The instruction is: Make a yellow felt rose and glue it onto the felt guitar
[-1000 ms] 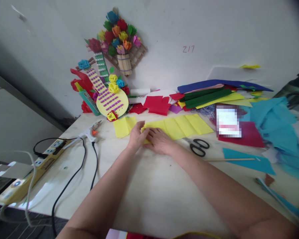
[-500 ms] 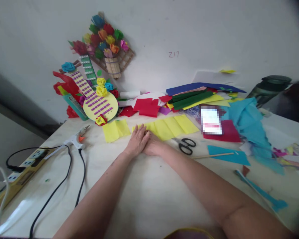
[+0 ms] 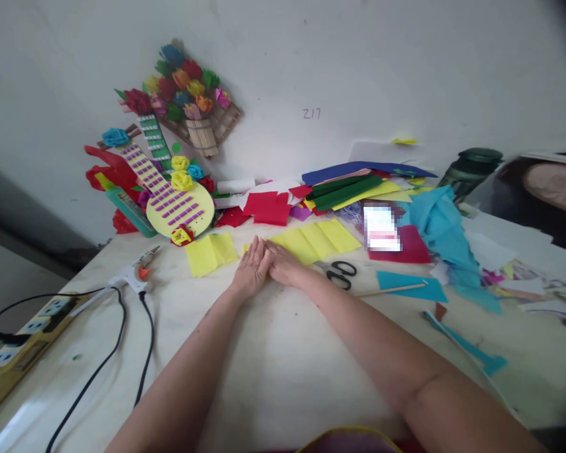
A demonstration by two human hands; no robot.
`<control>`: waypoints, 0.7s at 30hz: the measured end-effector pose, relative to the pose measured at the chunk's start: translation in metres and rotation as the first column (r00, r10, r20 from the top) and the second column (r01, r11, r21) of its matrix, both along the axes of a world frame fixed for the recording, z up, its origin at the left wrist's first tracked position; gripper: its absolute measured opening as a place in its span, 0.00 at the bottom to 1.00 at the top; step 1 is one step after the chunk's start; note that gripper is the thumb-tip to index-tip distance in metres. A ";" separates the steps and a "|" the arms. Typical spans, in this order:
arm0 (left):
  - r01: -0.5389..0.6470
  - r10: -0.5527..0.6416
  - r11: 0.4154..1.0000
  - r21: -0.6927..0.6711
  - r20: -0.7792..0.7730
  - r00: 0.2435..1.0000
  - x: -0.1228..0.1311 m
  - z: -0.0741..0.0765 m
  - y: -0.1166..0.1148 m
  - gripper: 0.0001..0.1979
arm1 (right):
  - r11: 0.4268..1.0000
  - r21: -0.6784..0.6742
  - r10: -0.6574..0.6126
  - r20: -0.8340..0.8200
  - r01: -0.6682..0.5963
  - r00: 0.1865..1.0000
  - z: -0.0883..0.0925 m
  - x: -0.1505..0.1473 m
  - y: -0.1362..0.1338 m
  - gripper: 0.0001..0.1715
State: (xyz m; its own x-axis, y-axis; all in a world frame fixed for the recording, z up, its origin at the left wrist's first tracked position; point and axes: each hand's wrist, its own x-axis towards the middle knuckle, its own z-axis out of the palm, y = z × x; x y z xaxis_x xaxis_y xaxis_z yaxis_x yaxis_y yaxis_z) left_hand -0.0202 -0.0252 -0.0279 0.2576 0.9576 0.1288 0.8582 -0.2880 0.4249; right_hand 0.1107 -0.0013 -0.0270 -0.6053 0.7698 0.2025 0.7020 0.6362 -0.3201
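Observation:
A creased strip of yellow crepe-like paper (image 3: pixel 318 241) lies flat on the table. My left hand (image 3: pixel 252 269) rests palm down over the strip's left end, fingers stretched out. Pressed up beside it, my right hand (image 3: pixel 283 264) also lies flat on the strip with its fingers extended; the hands touch at the fingers. To the left is a smaller folded yellow piece (image 3: pixel 210 254), apart from the hands. Black-handled scissors (image 3: pixel 342 275) lie just right of my right hand, their blades mostly hidden.
On the left are a glue gun (image 3: pixel 134 274) and a power strip (image 3: pixel 33 330) with cords. Behind stand a glue bottle (image 3: pixel 131 206) and a guitar-shaped craft (image 3: pixel 182 204). A wooden stick (image 3: pixel 391 290), phone (image 3: pixel 382 228), blue crepe paper (image 3: pixel 438 220) and dark bottle (image 3: pixel 474 170) are at right.
The right hand's fingers, earlier bent partly under the left hand, now lie straighter beside it. The whole view has shifted slightly, with most things appearing further left.

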 end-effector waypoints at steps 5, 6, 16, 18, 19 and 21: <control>-0.007 0.006 1.000 -0.004 -0.189 0.982 0.008 0.002 -0.004 0.34 | 1.000 0.003 -0.023 0.164 0.023 0.986 -0.009 0.011 0.007 0.32; -0.014 0.013 1.000 -0.001 -0.216 0.976 0.010 0.003 -0.005 0.35 | 1.000 0.008 -0.027 0.174 0.027 0.984 -0.010 0.014 0.010 0.33; -0.080 0.105 0.992 0.097 -0.291 0.951 0.017 -0.004 -0.006 0.37 | 0.993 -0.010 -0.117 0.193 0.121 0.974 -0.009 0.033 0.022 0.33; -0.089 0.117 0.990 0.108 -0.287 0.951 0.018 -0.005 -0.006 0.37 | 0.993 -0.008 -0.114 0.195 0.118 0.974 -0.008 0.034 0.021 0.33; -0.091 0.119 0.990 0.110 -0.286 0.951 0.018 -0.005 -0.007 0.37 | 0.993 -0.006 -0.114 0.196 0.118 0.974 -0.007 0.034 0.021 0.32; -0.088 0.114 0.991 0.105 -0.282 0.953 0.018 -0.005 -0.007 0.36 | 0.993 -0.001 -0.116 0.200 0.119 0.973 -0.007 0.033 0.020 0.32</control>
